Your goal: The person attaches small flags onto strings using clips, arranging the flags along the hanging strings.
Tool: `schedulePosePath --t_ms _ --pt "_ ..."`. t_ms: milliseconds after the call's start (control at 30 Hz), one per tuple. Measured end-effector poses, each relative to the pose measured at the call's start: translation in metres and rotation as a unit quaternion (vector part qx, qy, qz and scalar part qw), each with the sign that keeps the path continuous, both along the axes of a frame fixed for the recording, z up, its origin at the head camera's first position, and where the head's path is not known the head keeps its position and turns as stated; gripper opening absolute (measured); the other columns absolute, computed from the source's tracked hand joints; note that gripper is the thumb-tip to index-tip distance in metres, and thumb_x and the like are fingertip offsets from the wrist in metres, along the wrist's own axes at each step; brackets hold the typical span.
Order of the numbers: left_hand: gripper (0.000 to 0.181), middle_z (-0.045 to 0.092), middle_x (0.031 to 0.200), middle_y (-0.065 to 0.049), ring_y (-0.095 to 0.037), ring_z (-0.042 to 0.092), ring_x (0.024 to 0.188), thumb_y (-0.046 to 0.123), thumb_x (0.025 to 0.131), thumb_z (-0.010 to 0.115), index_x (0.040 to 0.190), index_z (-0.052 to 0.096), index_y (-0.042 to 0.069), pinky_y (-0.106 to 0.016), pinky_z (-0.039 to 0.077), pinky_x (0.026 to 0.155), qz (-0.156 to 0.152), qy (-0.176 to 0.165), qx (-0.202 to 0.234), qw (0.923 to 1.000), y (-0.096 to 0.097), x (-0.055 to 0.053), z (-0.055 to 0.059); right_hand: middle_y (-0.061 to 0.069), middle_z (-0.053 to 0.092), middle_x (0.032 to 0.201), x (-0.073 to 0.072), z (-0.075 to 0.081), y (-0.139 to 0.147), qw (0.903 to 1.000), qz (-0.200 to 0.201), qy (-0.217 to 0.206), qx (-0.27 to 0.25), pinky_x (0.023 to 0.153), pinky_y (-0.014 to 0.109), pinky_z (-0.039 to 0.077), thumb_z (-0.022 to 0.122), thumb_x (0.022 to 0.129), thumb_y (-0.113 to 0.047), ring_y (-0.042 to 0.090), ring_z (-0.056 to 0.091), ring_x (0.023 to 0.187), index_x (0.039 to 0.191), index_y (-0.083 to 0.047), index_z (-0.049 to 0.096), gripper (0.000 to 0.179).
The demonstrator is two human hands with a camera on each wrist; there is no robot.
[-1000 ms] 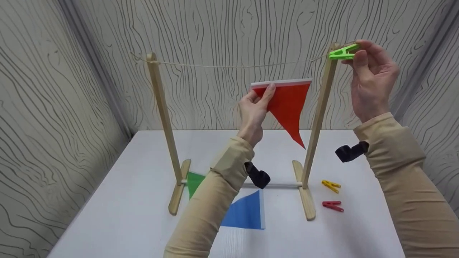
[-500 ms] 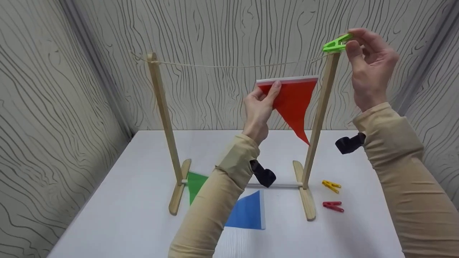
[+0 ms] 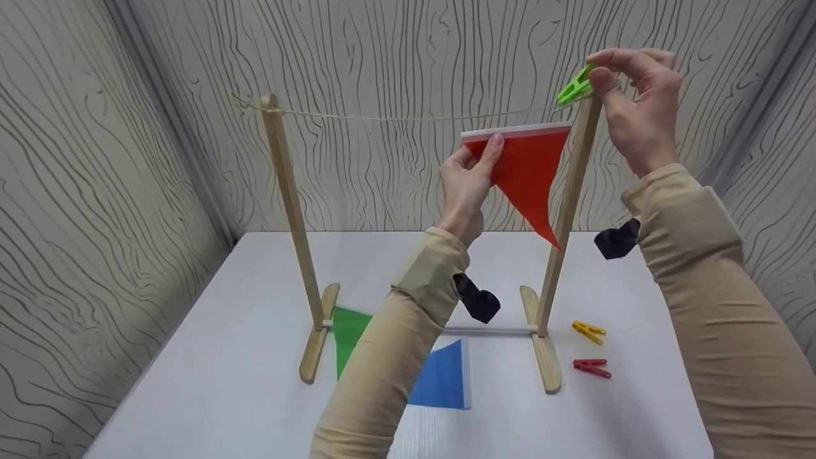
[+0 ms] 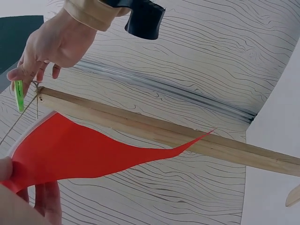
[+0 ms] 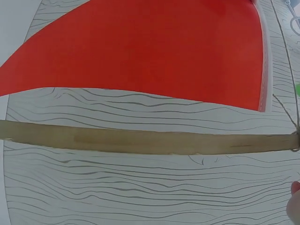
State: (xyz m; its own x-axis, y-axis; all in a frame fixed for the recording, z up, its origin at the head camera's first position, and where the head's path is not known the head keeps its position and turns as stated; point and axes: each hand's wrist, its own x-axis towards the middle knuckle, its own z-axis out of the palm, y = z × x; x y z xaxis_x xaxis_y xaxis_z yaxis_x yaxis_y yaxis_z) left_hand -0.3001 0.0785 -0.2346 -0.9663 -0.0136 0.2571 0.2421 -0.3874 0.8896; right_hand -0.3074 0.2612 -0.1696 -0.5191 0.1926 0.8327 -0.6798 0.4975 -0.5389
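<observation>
My left hand (image 3: 468, 182) pinches a red triangular flag (image 3: 529, 166) near the left end of its white top band, thumb in front. The flag hangs point down, just below the string (image 3: 395, 118) and left of the right wooden post (image 3: 577, 172). Up at that post's top, my right hand (image 3: 644, 102) pinches a light green clothespin (image 3: 575, 86) between thumb and fingers, its nose pointing down-left at the string. In the left wrist view the clothespin (image 4: 19, 96) is beside the knotted string. The right wrist view shows the flag (image 5: 164, 51) close by, with only fingertips visible at its edge.
A left wooden post (image 3: 290, 210) holds the string's other end. On the white table (image 3: 191, 357) lie a green flag (image 3: 349, 335) and a blue flag (image 3: 443, 376), both partly behind my left sleeve. A yellow clothespin (image 3: 589, 331) and a red clothespin (image 3: 592, 367) lie at the right.
My right hand has moved left and up with the green clothespin, from right of the post to over the string. My left hand has shifted the red flag right and up toward the string.
</observation>
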Motion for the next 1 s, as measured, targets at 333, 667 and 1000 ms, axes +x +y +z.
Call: schedulePosePath --t_ms 333,667,1000 --pt "0.024 0.071 0.1 -0.007 -0.011 0.067 0.086 0.024 0.097 0.068 0.112 0.07 0.004 -0.026 0.058 0.082 -0.001 0.009 -0.011 0.9999 0.004 -0.001 0.005 -0.022 0.046 0.089 0.002 0.005 -0.01 0.9987 -0.013 -0.015 0.048 0.106 0.022 0.022 0.071 0.09 -0.019 -0.001 0.032 0.112 0.103 -0.009 0.075 0.017" --pt "0.024 0.067 0.094 -0.002 -0.011 0.066 0.083 0.021 0.098 0.067 0.111 0.07 0.002 -0.023 0.055 0.077 -0.006 0.012 -0.008 0.9999 0.006 -0.002 0.009 -0.017 0.042 0.087 -0.001 0.008 -0.015 0.9976 -0.007 -0.033 0.061 0.105 0.027 0.017 0.071 0.088 -0.024 0.0 0.029 0.111 0.099 -0.011 0.075 0.017" --pt "0.024 0.069 0.098 -0.006 -0.011 0.066 0.085 0.022 0.099 0.066 0.113 0.069 0.003 -0.024 0.053 0.079 0.004 0.023 -0.023 0.9995 0.004 0.0 0.011 -0.019 0.042 0.09 0.001 0.008 -0.016 0.994 -0.019 -0.054 0.093 0.113 0.031 0.01 0.072 0.09 -0.02 -0.003 0.029 0.116 0.104 0.002 0.074 0.026"
